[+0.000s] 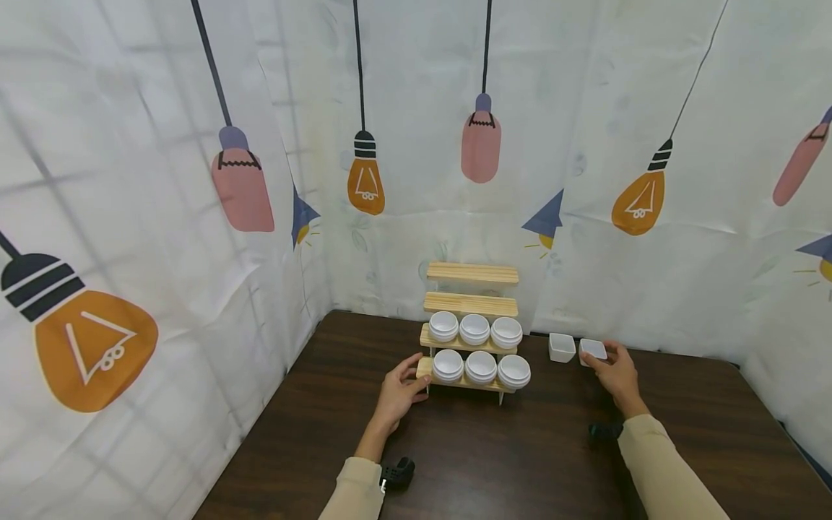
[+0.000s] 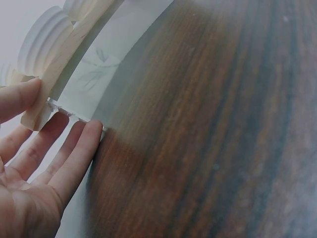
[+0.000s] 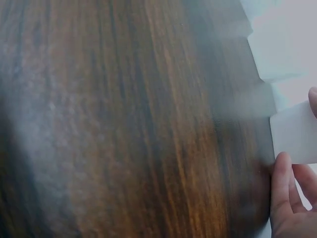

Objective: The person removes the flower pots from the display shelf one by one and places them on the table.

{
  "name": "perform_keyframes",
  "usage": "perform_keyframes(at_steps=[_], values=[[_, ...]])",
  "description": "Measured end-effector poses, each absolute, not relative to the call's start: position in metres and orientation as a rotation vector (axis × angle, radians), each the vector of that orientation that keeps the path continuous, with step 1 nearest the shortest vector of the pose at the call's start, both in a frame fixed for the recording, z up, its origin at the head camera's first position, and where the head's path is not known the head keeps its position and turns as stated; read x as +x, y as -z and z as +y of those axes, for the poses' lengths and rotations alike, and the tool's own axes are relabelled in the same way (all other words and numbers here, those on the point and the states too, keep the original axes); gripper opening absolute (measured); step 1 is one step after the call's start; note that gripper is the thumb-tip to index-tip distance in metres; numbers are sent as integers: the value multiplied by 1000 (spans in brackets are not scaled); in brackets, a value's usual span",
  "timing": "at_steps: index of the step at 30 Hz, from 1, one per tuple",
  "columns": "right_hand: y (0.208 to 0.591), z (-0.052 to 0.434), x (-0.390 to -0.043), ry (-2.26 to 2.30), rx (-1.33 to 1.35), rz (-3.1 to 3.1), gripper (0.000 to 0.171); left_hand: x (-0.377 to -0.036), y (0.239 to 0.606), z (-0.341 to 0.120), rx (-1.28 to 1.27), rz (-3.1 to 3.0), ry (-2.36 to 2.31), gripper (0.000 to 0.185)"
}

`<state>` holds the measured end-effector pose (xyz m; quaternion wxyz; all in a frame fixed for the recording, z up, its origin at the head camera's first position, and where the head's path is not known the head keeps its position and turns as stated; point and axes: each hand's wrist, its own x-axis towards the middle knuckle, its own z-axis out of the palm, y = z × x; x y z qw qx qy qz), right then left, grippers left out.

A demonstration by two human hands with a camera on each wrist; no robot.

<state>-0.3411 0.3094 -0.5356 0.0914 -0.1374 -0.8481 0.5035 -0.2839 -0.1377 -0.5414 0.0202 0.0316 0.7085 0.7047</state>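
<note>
In the head view a tiered wooden stand [image 1: 424,368] stands near the back of the table, with round white ridged bowls [image 1: 480,367] in rows of three on its two lowest boards. My left hand [image 1: 394,396] grips the left end of the lowest board. The left wrist view shows the thumb over that board [image 2: 74,54] and the other fingers below it, near a clear support [image 2: 69,113]. Over to the right, my right hand [image 1: 617,377] holds a small square white bowl [image 1: 593,349] between thumb and fingers. Its near side [image 3: 295,133] fills the right wrist view's right edge.
A second square white bowl [image 1: 562,347] sits just left of the held one. The stand's two upper boards [image 1: 472,273] carry nothing. A white curtain [image 1: 416,166] printed with lamps hangs behind the dark wooden table [image 1: 507,455] and along its left side.
</note>
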Motion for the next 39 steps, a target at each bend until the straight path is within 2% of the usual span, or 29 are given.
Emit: perform_keyframes(at_steps=[5,39], values=[[534,310,-341,-1479,-396,-2560,77,-284,541,-137,99,2192,-2187,61],[534,303,-336,-1425,-407,-2584,78,-287,544,-138,111,2193,-2192,60]])
